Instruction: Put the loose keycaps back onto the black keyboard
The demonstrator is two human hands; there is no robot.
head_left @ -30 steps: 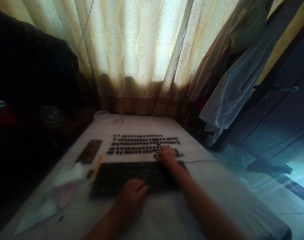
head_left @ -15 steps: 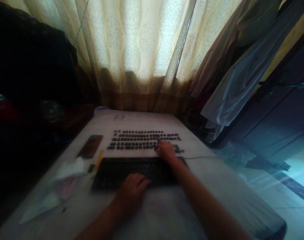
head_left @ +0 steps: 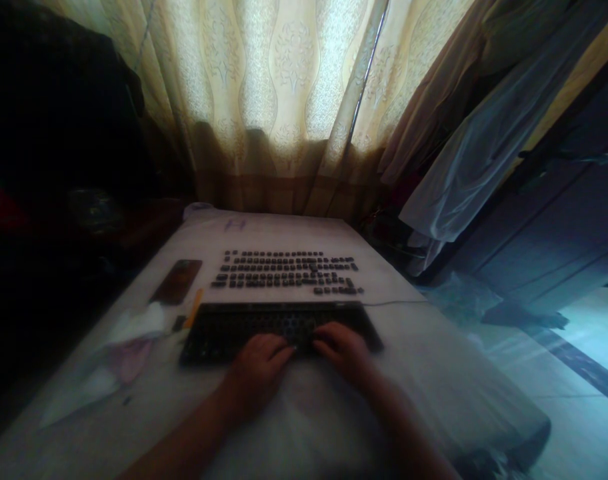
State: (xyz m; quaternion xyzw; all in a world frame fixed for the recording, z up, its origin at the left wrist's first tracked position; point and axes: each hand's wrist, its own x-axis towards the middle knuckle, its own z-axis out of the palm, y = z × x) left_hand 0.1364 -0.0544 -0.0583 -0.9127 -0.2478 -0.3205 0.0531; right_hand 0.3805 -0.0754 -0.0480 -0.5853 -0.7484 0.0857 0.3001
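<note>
A black keyboard (head_left: 219, 333) lies across the cloth-covered surface, many of its key positions in shadow. My left hand (head_left: 264, 360) rests over its front edge near the middle, fingers curled together and thumb alongside. At the keyboard's right half, my right hand (head_left: 341, 347) has thumb and fingers drawn into a pinch close to the keys. Whatever is between the fingertips of either hand is too small and blurred to make out. Behind the keyboard, loose black keycaps (head_left: 269, 268) lie in several rows.
Left of the keycaps lies a phone (head_left: 178, 281). A yellow stick-like tool (head_left: 194, 308) and a small dark piece (head_left: 179, 323) sit by the keyboard's left corner, near a crumpled plastic bag (head_left: 134, 340). The cable (head_left: 394, 303) runs right. Curtains (head_left: 294, 80) hang behind.
My right hand has come back from the keycap rows to the keyboard, beside my left hand. My left hand stays at the front edge. The view has shifted slightly.
</note>
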